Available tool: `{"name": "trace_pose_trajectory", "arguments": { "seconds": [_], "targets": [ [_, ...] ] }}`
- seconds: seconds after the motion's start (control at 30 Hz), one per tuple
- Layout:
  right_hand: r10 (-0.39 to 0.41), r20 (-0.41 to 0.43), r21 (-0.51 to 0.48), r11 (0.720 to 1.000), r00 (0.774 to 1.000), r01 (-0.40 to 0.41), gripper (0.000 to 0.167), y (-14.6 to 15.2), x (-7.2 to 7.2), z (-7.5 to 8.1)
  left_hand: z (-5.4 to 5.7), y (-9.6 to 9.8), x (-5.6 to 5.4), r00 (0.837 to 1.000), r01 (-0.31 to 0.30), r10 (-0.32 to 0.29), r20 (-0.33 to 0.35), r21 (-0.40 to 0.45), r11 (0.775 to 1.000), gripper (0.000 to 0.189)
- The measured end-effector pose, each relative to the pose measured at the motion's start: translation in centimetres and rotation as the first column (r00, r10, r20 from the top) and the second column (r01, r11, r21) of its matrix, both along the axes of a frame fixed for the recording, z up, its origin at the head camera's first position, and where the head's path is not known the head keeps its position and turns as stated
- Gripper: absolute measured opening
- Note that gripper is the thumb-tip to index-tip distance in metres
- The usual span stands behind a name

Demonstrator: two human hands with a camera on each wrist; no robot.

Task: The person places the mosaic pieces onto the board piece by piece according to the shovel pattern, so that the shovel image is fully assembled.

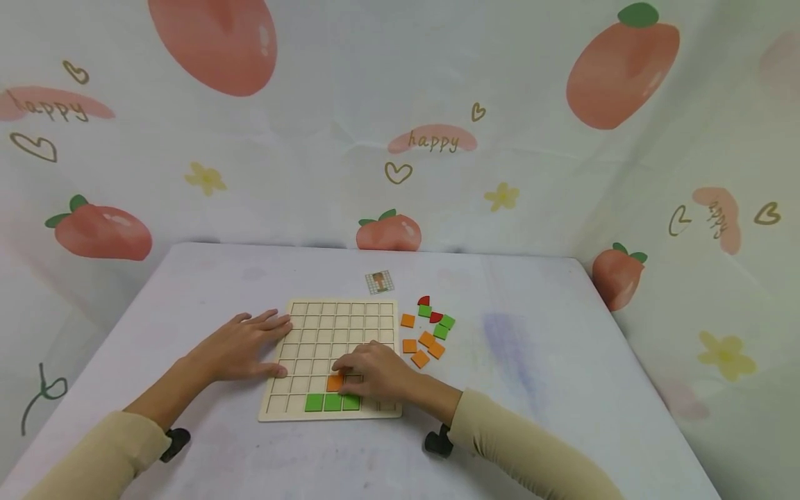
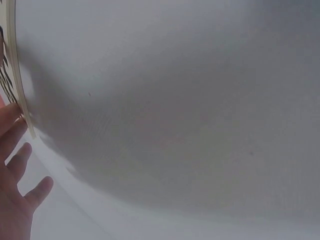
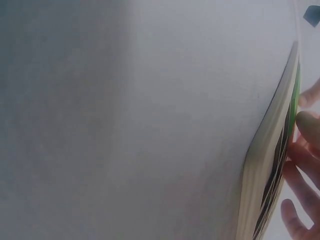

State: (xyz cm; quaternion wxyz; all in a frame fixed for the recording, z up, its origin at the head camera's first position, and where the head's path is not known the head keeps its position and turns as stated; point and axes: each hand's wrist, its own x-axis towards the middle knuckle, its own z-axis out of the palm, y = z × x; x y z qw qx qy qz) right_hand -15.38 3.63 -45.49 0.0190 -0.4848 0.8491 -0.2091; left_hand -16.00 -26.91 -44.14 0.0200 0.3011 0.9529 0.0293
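Note:
A pale wooden grid board [image 1: 312, 333] lies on the table. Three green square tiles [image 1: 314, 403] sit side by side in its bottom row. One orange square tile [image 1: 335, 382] is in the row above the middle green one. My right hand [image 1: 378, 373] reaches over the board from the right, index finger and thumb curled about the orange tile at its far and near edges. Part of the board is hidden beneath this hand. At the board's left edge my left hand [image 1: 240, 347] rests with fingers spread, fingertips and thumb on the rim [image 2: 22, 100].
Right of the board lie loose orange squares [image 1: 420, 359], green squares [image 1: 447, 321] and red quarter-round pieces [image 1: 435, 317]. A small picture card [image 1: 379, 282] with a grid lies behind the board. A printed cloth [image 1: 312, 125] hangs around the white table [image 1: 562, 389].

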Motion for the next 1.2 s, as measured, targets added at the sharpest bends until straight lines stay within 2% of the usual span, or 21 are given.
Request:
{"name": "trace_pose_trajectory", "arguments": {
  "seconds": [0.33,0.57,0.77,0.9,1.03,1.2],
  "targets": [
    [0.001,0.013,-0.003,1.000,1.000,-0.001,0.029,0.2,0.2,0.4,0.0,0.1,0.0,1.000,-0.012,0.012,0.008,-0.003,1.000,0.092],
    [-0.002,0.048,-0.032,0.999,0.999,0.004,0.034,2.2,0.4,0.6,0.0,0.2,0.0,1.000,-0.009,0.009,0.003,-0.001,1.000,0.091],
    [-0.073,0.092,-0.001,0.997,0.993,0.074,0.034,4.8,0.0,1.0,0.2,0.2,0.1,1.000,-0.006,0.006,0.000,-0.001,1.000,0.091],
    [-0.117,0.057,-0.022,0.993,0.991,0.118,0.034,6.5,-0.4,1.2,0.2,0.1,0.1,1.000,-0.008,0.008,0.000,-0.002,1.000,0.091],
    [-0.165,0.028,-0.048,0.985,0.986,0.166,0.035,8.3,-0.6,0.7,0.2,0.2,0.1,1.000,-0.011,0.010,0.006,0.003,1.000,0.091],
    [-0.238,0.044,-0.051,0.969,0.970,0.240,0.039,10.7,-0.7,0.1,0.2,0.2,0.2,1.000,-0.011,0.011,0.007,0.006,1.000,0.091]
  ]
}}
